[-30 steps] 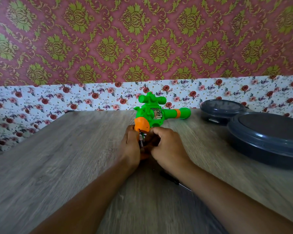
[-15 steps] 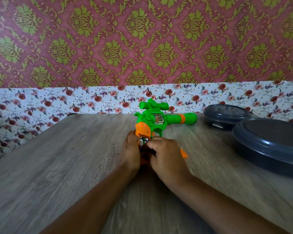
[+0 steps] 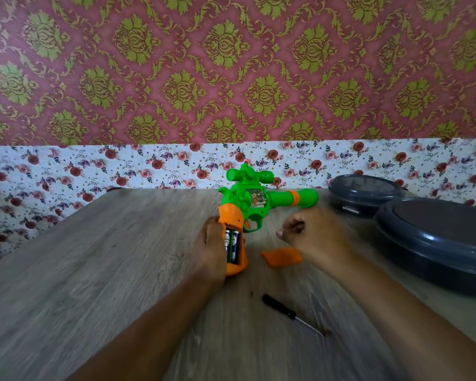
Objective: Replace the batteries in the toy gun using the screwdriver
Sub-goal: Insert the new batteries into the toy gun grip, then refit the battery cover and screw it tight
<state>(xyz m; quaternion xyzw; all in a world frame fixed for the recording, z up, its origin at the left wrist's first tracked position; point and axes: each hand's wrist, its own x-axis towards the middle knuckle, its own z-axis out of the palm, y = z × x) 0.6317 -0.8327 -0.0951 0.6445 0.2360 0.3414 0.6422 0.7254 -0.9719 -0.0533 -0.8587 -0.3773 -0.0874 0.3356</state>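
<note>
A green toy gun (image 3: 254, 198) with an orange grip stands on the wooden table (image 3: 107, 270), barrel pointing right. My left hand (image 3: 210, 248) grips the orange handle from the left. The battery compartment is uncovered and two dark batteries (image 3: 232, 245) sit inside it. The orange battery cover (image 3: 282, 257) lies on the table right of the handle. My right hand (image 3: 311, 233) hovers above that cover with fingers curled, holding nothing that I can see. A black-handled screwdriver (image 3: 290, 313) lies on the table nearer to me, between my forearms.
Two dark grey round lidded containers stand at the right: a large one (image 3: 437, 240) near the table's edge and a smaller one (image 3: 364, 193) behind it. A tiny dark speck, perhaps a screw (image 3: 251, 293), lies left of the screwdriver. A floral wall backs the table.
My right hand has left the handle and moved right. The orange cover has come off and now lies on the table, exposing the batteries. The screwdriver is now uncovered.
</note>
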